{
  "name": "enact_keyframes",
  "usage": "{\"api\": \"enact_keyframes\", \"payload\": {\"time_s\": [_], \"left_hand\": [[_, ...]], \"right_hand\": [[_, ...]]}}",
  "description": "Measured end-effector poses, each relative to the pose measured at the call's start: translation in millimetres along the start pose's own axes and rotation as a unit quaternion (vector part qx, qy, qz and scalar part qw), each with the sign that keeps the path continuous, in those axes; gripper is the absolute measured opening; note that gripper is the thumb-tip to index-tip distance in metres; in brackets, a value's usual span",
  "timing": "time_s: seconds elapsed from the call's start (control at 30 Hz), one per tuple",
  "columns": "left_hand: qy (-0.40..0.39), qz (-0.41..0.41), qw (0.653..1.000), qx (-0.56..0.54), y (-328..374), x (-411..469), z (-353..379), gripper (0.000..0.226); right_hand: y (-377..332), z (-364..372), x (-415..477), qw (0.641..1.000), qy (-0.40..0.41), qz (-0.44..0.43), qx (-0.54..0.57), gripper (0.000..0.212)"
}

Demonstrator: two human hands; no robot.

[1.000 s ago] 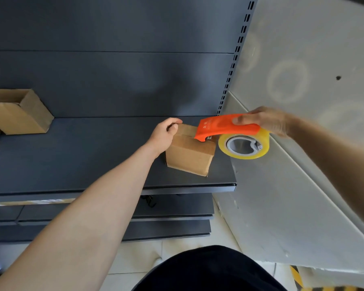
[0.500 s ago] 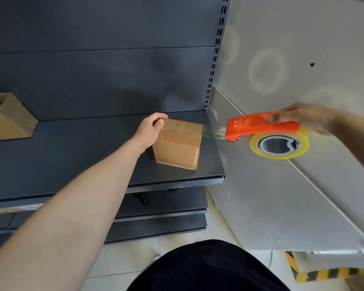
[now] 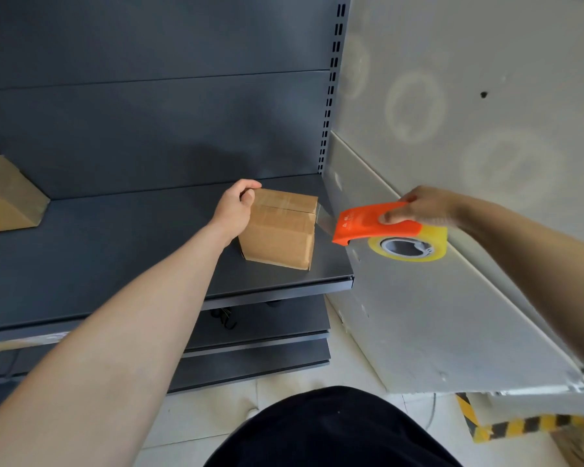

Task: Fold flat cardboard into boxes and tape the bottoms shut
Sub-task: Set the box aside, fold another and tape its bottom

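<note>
Small cardboard box [image 3: 279,230] is noted standing on the dark shelf [image 3: 115,251], near its right front corner, with the closed flaps uppermost. A glossy band of tape is seen along the flap seam, which runs roughly left to right across the top. The box is gripped by the left hand [image 3: 235,210] at its upper left edge, with the fingers curled over the top and the thumb against the near side. An orange tape dispenser [image 3: 371,225] is clasped by the right hand [image 3: 422,207], fingers wrapped over the handle, with the yellow tape roll [image 3: 415,246] hanging beneath it. The dispenser is held just off the right end of the shelf, apart from the box. A short clear tape strip [image 3: 324,219] is seen stretched from the box's upper right edge to the dispenser's mouth (faint, partly blurred). The box thus lies to the left of the right hand, with the seam's long axis pointing almost straight at the dispenser. The left hand is the nearer one, being in contact. Judgement: the seam is covered, and the strip is not yet cut. The next move is expected to depend on the strip being kept taut in line with the seam while the box is braced from the opposite end. A second box [image 3: 7,200], open, is recorded at the far left of the shelf.
</note>
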State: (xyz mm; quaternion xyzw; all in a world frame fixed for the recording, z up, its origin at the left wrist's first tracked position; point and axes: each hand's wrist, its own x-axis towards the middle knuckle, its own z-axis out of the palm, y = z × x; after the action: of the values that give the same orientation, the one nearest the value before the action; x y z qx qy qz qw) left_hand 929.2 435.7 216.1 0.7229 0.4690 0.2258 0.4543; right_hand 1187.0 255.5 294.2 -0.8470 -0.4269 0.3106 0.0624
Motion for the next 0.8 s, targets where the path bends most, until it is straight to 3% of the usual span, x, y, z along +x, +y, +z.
{"api": "enact_keyframes", "payload": {"time_s": [0.2, 0.5, 0.67, 0.8], "left_hand": [[0.002, -0.009, 1.000, -0.016, -2.9, -0.7, -0.2, 0.031], [0.057, -0.030, 0.998, -0.025, -4.5, -2.6, -4.1, 0.029], [0.097, -0.040, 0.994, -0.034, -8.6, -10.8, -14.0, 0.028], [0.116, -0.049, 0.992, -0.028, -11.1, -14.5, -21.4, 0.027]], "right_hand": [[-30.4, 22.2, 12.6, 0.999, 0.010, -0.035, -0.032, 0.044], [-63.8, 41.7, 37.7, 0.983, 0.102, -0.051, -0.147, 0.044], [-74.8, 59.4, 63.7, 0.991, 0.126, 0.016, -0.037, 0.050], [-89.5, 71.1, 80.4, 0.994, 0.108, 0.003, 0.014, 0.051]]}}
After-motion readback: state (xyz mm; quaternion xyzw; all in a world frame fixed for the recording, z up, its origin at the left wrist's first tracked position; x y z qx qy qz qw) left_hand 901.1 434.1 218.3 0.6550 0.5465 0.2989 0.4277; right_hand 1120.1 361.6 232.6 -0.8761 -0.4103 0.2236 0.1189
